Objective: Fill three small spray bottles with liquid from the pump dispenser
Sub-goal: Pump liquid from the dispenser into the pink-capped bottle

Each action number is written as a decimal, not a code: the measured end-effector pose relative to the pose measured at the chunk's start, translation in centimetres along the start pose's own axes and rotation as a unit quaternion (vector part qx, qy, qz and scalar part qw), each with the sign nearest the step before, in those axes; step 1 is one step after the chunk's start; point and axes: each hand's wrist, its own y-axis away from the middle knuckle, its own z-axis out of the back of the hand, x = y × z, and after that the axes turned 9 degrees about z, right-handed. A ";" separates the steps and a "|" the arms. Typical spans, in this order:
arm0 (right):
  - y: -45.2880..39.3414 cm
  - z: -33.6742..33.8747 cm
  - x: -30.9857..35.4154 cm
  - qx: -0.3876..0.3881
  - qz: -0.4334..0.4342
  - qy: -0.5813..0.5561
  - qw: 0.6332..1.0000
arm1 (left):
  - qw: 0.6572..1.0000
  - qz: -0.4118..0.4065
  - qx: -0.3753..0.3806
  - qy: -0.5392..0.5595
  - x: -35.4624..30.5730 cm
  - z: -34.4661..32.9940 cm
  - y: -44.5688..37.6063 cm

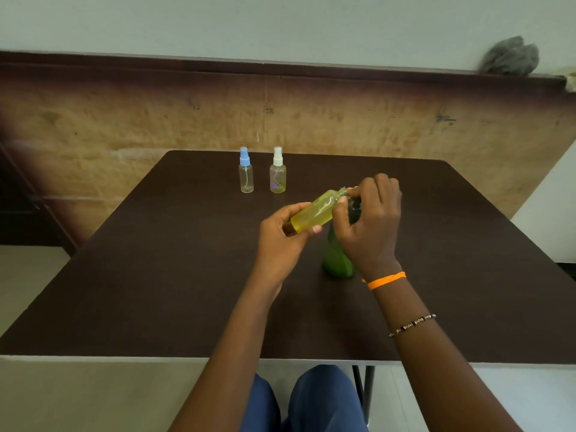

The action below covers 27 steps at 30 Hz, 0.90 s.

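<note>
Seated at the dark table [156, 275], I held a small spray bottle [313, 213] tilted on its side above the tabletop, its body yellow with liquid and its neck pointing toward my right hand [371, 222]. My left hand [280, 241] gripped the bottle's base end, thumb and fingers curled round it, while my right-hand fingers pinched at the neck, where a dark part, seemingly its spray cap, was largely hidden under my palm; I could not tell whether it was going on or coming off. The green pump dispenser [336, 257] stood upright directly below and just behind that hand, its head hidden by my fingers. Taking the dispenser as the mark, two more spray bottles stood well beyond it toward the far edge of the table: a blue-capped bottle [247, 174] to the far left, looking clear and empty, and a white-capped bottle [277, 174] just to its right, showing a faint yellowish tint low down, though how much it held was too hard to judge. By my reckoning, the bottle in hand was filled or nearly so and wanted only its cap; the blue-capped one was untouched, and the white-capped one probably needed filling too.
</note>
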 end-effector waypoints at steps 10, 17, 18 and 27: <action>1.0 -0.7 0.0 -0.030 -0.013 -0.003 0.999 | 1.000 0.000 -0.008 -0.005 0.4 0.0 -0.1; -0.1 0.2 0.5 -0.009 -0.034 -0.022 0.999 | 1.000 -0.008 -0.001 -0.001 0.0 0.1 -0.1; 0.1 0.2 0.6 -0.014 -0.036 -0.024 0.999 | 1.000 -0.010 -0.001 -0.001 0.0 0.0 -0.1; 0.6 -0.4 0.3 -0.020 -0.024 -0.024 0.999 | 1.000 -0.003 -0.004 0.007 0.5 -0.2 -0.2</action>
